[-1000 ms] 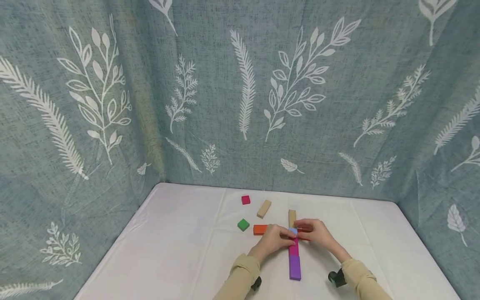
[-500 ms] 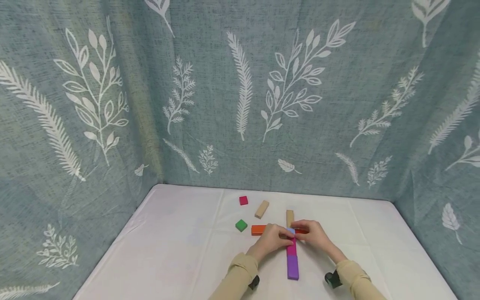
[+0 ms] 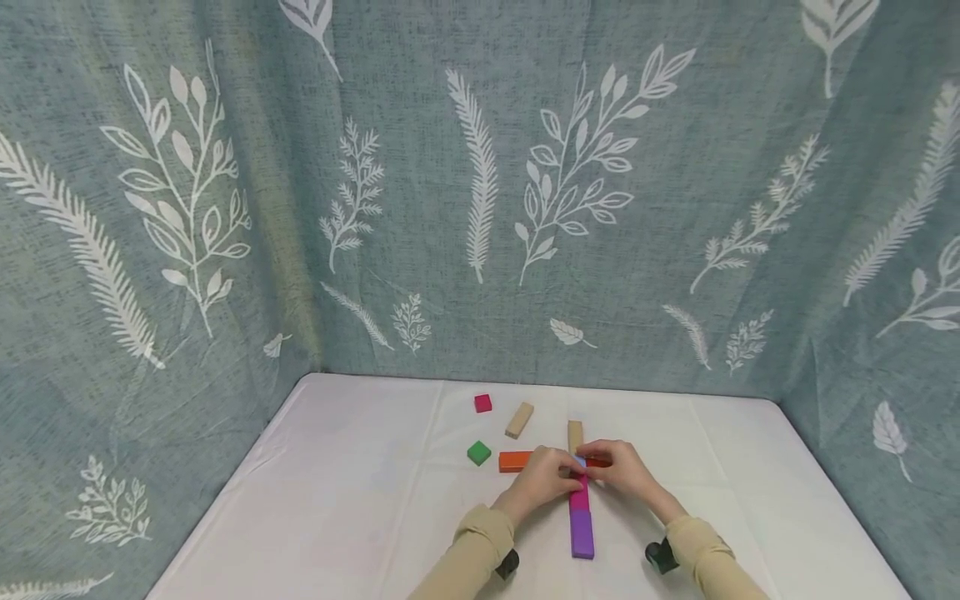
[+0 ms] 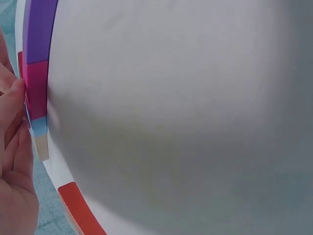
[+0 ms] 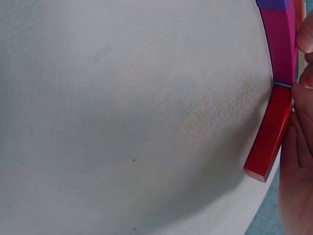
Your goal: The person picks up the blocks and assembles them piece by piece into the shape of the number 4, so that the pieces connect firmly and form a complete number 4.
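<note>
Several coloured wooden blocks form a cross on the white cloth. Its upright has a purple block (image 3: 582, 535) nearest me, then a magenta block (image 3: 579, 498), a light blue block (image 4: 39, 126) and a plain wood block (image 3: 575, 437). An orange block (image 3: 513, 462) makes the left arm, a red block (image 5: 269, 132) the right arm. From the left, my left hand (image 3: 546, 479) reaches in with fingertips at the blue and magenta blocks. My right hand (image 3: 622, 468) meets it there, bent over the red block. Fingers hide most of the centre; I cannot tell whether they pinch anything.
Left of the cross lie a green block (image 3: 478, 452), a small crimson block (image 3: 483, 403) and a slanted plain wood block (image 3: 519, 420). The white-covered table (image 3: 345, 475) ends at a leaf-patterned blue-green curtain (image 3: 420, 208).
The head view has shifted a little, so everything sits slightly further left. My right fingertips have drawn in towards my left ones and cover more of the blue block.
</note>
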Tool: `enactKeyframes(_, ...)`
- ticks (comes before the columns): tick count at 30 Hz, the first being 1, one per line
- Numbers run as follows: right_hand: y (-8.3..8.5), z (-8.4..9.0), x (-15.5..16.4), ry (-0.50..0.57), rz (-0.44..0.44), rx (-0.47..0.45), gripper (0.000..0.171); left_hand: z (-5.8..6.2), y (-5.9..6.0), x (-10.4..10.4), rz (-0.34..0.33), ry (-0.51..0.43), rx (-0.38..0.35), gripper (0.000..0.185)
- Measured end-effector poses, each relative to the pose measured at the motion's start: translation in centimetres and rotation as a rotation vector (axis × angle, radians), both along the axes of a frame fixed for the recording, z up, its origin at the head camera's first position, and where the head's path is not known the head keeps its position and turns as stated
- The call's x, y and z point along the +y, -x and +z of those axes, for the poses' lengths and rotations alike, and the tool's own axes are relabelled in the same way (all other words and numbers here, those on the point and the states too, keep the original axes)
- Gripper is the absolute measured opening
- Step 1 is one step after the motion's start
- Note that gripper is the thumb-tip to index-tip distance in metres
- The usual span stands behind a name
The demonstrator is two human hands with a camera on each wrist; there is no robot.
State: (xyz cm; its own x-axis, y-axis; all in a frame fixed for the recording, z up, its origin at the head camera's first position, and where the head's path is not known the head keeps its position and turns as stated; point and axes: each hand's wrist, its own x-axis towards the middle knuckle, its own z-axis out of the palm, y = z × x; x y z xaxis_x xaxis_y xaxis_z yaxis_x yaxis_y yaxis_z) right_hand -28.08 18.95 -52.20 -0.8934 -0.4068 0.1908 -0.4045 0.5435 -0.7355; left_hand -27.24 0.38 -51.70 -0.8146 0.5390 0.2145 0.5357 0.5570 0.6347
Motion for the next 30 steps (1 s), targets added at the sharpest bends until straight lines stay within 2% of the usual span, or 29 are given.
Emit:
enactKeyframes(4,-0.1,-0.2,-0.2,-0.014,-0.013,0.005,0.027,-0.1,-0.3,-0.1,0.016,-0.033,0.003,0.019)
enactKeyframes(10,-0.1,-0.1,-0.3,-0.019,-0.01,-0.008,0.028,0.1,-0.5,-0.7,0.045,-0.186,-0.09,0.019)
enactKeyframes(16,0.0,0.4,-0.2,-0.042,-0.002,-0.002,0.027,1.4,-0.1,-1.3,0.058,-0.295,-0.111,0.021)
enactKeyframes(30,0.4,0.6,-0.4,-0.081,-0.049,-0.081,0.028,4.2,0.4,-3.9,0.106,-0.41,-0.16,0.026)
